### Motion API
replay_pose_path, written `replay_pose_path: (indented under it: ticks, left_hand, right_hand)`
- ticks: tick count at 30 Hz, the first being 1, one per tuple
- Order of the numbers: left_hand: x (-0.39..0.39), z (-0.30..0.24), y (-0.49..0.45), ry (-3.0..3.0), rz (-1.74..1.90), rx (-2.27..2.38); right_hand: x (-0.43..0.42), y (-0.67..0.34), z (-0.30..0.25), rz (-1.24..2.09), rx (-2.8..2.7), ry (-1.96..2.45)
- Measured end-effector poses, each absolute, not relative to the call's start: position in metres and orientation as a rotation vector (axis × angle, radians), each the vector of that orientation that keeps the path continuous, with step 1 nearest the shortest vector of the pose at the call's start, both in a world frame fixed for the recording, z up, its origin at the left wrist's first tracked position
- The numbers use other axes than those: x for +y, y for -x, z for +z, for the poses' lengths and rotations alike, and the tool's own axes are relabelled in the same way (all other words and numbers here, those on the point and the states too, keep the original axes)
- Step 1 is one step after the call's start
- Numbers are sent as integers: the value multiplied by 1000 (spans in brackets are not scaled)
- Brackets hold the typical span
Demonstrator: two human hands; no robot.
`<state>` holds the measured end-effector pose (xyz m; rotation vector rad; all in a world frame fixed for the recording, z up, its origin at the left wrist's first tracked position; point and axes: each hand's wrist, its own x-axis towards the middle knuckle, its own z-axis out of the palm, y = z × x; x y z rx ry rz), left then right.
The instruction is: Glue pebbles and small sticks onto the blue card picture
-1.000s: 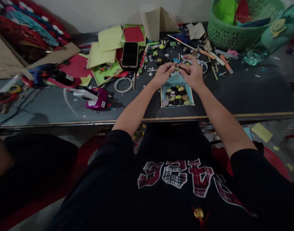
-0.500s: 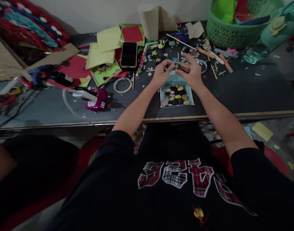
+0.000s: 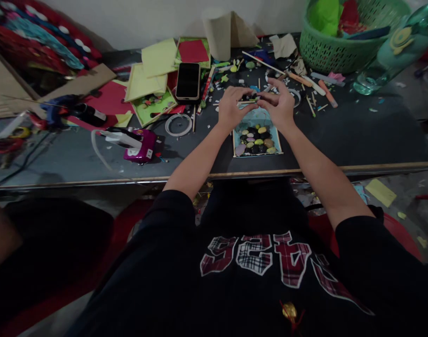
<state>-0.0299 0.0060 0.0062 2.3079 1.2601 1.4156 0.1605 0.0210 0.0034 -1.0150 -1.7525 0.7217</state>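
My left hand (image 3: 229,106) and my right hand (image 3: 279,106) meet above the far end of a small blue card (image 3: 257,140) covered with black, yellow, green and pink pebbles. Both pinch a thin pale stick (image 3: 248,100) held level between them, the left at its left end, the right at its right end near a small dark bit. The card lies flat near the table's front edge (image 3: 340,169), partly hidden under my hands.
A phone (image 3: 188,80), yellow, green and red paper sheets (image 3: 154,70), a tape ring (image 3: 178,124) and a magenta glue gun (image 3: 138,144) lie to the left. A paper roll (image 3: 219,32), green basket (image 3: 340,44) and green bottle (image 3: 392,51) stand at the back. Sticks and scraps litter the middle.
My hands, raised with fingers apart half a second ago, have come down and closed on the thin stick just above the card's far end.
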Motion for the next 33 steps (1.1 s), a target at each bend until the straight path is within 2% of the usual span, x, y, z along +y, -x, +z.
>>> replay_pose_path:
  ticks: [8, 23, 33]
  left_hand:
    - [6, 5, 23, -2348, 1450, 1252]
    - [16, 0, 30, -2300, 1359, 1213]
    - [28, -11, 32, -2057, 1385, 1053]
  right_hand:
    - [8, -157, 18, 748, -1792, 1067]
    - [21, -160, 0, 781, -1806, 979]
    - [19, -160, 1, 1059, -1674, 881]
